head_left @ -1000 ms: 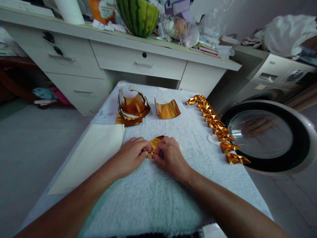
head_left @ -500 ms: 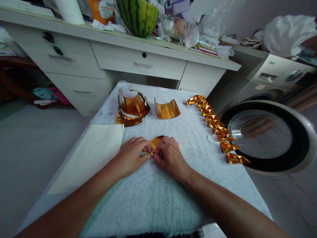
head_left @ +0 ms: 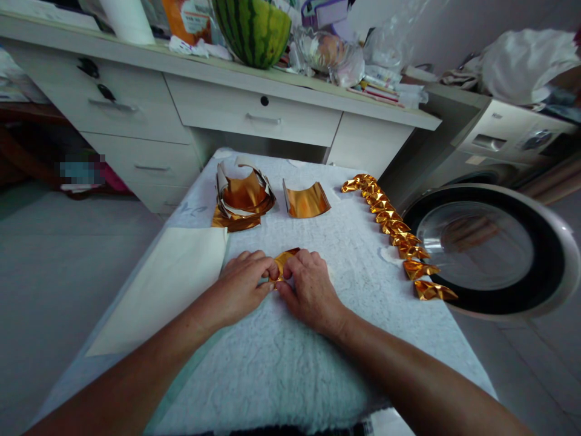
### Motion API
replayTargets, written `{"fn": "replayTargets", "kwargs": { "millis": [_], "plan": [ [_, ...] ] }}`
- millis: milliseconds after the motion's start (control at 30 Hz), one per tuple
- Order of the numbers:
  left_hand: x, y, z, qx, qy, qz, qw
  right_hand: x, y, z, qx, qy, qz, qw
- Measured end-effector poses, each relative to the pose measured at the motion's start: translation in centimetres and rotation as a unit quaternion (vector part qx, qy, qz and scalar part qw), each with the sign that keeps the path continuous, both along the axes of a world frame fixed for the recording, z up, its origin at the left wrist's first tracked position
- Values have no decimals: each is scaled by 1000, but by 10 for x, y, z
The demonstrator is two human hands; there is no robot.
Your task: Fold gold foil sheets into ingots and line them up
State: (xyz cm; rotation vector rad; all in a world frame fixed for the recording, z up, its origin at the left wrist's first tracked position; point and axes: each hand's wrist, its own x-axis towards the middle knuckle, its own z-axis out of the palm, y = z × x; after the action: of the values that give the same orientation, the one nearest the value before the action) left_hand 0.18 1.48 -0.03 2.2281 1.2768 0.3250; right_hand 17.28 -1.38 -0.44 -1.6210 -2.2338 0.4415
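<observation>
Between my two hands, low over the cloth-covered table, is a small sheet of gold foil paper. My left hand pinches its left side, thumb and curled forefinger together. On the right side, my right hand presses the same sheet with thumb and bent fingers. Much of the sheet is hidden under the fingers. Beyond my hands lie a curved stack of gold foil paper and a larger curled bundle of gold sheets. Along the table's right side runs a row of folded gold foil pieces.
A pale sheet of paper lies on the table's left side. Behind stands a white counter with drawers, bearing a cut watermelon and plastic bags. The open round door of a washing machine adjoins the right edge.
My right thumb and fingers have shifted slightly left along the near edge of the foil sheet. The left hand keeps its place, and the other foil pieces lie as before.
</observation>
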Motion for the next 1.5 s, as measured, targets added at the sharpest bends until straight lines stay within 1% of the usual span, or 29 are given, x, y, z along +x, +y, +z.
{"fn": "replayTargets", "kwargs": {
  "millis": [133, 400, 667, 800, 900, 1000, 1067, 1133, 1233, 1400, 1500],
  "plan": [
    [-1, 0, 1, -3, 1, -8, 1000, -1, -1, 1, 4, -22, -5, 1000],
    [-2, 0, -1, 5, -9, -7, 1000, 1, -3, 4, 10, -16, 11, 1000],
    [-1, -1, 2, 2, 8, -3, 1000, 12, -8, 2, 18, -33, 26, 999],
    [-2, -1, 4, -3, 4, -6, 1000, 18, -10, 3, 17, -15, 39, 999],
    [-2, -2, 4, -1, -5, -11, 1000, 23, -6, 2, 31, 48, 33, 998],
    [-3, -3, 4, 7, -12, -13, 1000, 28, 3, 0, 56, 109, -15, 992],
    [-2, -4, 4, 9, -8, -10, 1000, 30, 10, 0, 60, 105, -41, 992],
    [-2, -5, 5, 9, -4, -7, 1000, 31, 15, 0, 57, 85, -50, 994],
    [-1, -5, 4, 14, -8, -3, 1000, 32, 20, 0, 42, 64, -44, 996],
    [1, -5, -1, 39, 2, 3, 999, 31, 26, -2, 27, 55, -34, 998],
    [2, -6, -1, 46, 7, 6, 999, 30, 29, -2, 10, 56, -37, 998]
  ]
}}
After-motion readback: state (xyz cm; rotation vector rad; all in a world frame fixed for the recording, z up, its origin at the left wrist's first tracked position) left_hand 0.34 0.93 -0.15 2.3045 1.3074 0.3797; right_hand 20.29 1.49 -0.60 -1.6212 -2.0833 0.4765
